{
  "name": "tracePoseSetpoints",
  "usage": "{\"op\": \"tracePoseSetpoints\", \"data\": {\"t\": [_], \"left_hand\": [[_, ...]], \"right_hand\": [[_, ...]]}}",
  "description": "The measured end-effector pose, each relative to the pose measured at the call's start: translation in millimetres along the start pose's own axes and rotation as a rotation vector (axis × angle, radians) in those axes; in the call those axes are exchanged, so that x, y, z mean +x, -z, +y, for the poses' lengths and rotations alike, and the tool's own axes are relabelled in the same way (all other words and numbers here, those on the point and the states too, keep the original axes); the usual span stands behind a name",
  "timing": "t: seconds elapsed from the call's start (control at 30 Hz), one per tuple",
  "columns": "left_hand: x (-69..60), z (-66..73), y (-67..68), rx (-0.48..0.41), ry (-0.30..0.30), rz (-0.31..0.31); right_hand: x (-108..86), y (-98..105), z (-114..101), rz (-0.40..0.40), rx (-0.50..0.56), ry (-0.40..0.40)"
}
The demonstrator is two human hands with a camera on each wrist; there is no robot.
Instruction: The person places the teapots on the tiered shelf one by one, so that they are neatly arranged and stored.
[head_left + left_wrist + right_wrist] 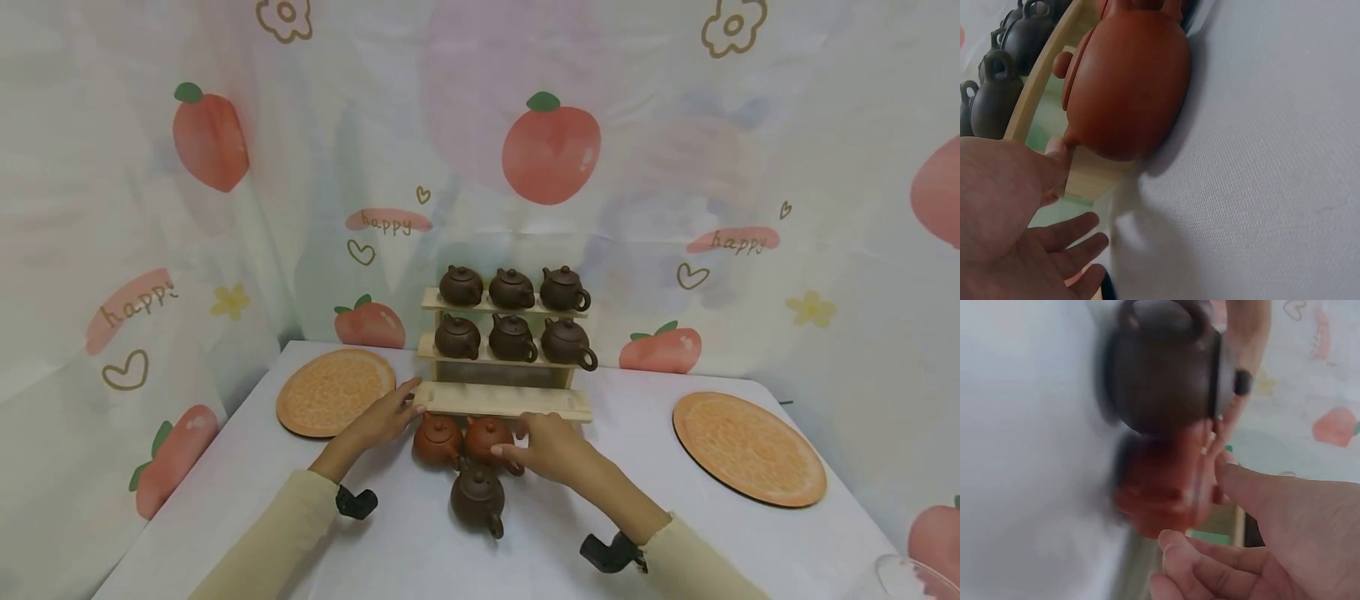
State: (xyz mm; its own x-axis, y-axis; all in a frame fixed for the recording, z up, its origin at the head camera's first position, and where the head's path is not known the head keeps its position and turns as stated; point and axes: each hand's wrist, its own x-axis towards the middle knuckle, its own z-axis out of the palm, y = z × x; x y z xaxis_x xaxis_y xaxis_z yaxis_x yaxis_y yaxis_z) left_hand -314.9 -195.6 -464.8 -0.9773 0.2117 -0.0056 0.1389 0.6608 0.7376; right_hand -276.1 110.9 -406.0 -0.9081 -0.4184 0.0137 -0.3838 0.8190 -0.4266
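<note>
Two red-brown clay teapots, the left one (437,442) and the right one (487,437), stand side by side before a small wooden tiered rack (502,400). In front of them is a dark brown teapot (477,498). My left hand (386,419) is at the left end of the rack's lowest tier, fingers spread, its thumb close to the left red teapot's spout (1071,136); contact is unclear. My right hand (555,446) is beside the right red teapot, with thumb and fingers apart around its handle side; the right wrist view is blurred and shows no clear grip.
Dark teapots (512,337) fill the rack's upper two tiers. An orange round mat (335,392) lies on the left of the white-covered table (405,550), another mat (750,448) on the right. A clear container (911,575) shows at the lower right corner. Printed curtains surround the table.
</note>
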Motion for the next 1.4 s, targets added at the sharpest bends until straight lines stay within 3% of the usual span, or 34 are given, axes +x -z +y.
{"op": "tracePoseSetpoints", "data": {"t": [0.2,0.47,0.6,0.93,1.4], "left_hand": [[-0.2,2.4,0.5,0.000,-0.030,0.020],[1.3,1.2,-2.4,0.011,-0.032,0.012],[2.0,1.5,-3.1,0.006,-0.038,0.018],[2.1,2.7,-3.5,0.000,-0.052,0.009],[-3.0,2.6,0.1,-0.001,-0.051,0.005]], "right_hand": [[-13.0,-16.4,15.5,-0.033,0.042,0.021],[-13.3,-24.6,26.8,-0.022,0.025,0.124],[-12.1,-29.6,27.4,-0.027,-0.005,0.138],[-18.1,-33.3,33.2,0.035,-0.065,0.279],[-36.0,-33.1,56.7,0.065,-0.058,0.254]]}}
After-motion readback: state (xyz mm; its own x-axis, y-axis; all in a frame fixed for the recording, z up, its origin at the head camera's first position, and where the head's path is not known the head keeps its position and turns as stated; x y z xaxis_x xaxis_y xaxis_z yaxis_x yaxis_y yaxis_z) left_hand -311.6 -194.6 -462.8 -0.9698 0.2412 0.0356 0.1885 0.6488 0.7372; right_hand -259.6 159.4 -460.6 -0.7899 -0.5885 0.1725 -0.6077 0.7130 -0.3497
